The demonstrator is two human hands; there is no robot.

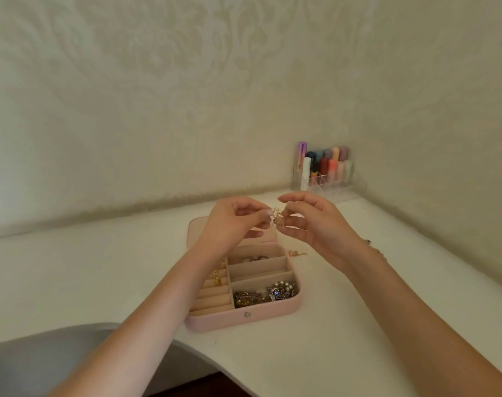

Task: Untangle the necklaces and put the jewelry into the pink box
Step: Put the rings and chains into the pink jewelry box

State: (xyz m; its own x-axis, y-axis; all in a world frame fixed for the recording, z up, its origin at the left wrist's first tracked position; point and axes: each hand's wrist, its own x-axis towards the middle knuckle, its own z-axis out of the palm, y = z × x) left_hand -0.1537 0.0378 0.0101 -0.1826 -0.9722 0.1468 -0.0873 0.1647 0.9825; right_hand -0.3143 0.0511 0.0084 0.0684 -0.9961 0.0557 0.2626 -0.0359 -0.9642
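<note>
I pinch a small gold-and-pearl piece (275, 216) between both hands — my left hand (234, 222) grips it from one side, my right hand (310, 222) from the other, fingertips nearly touching. It hangs in the air just above the raised lid of the open pink box (244, 320), whose compartments lie below my grip toward me. If I tug too hard, I judge a fine link could snap, or the piece could slip and drop among the tangled chains (262, 295) in the near compartment — knotting again. A loose gold chain (297, 253) lies on the white table (72, 282) under my right wrist. I can read no writing anywhere.
</note>
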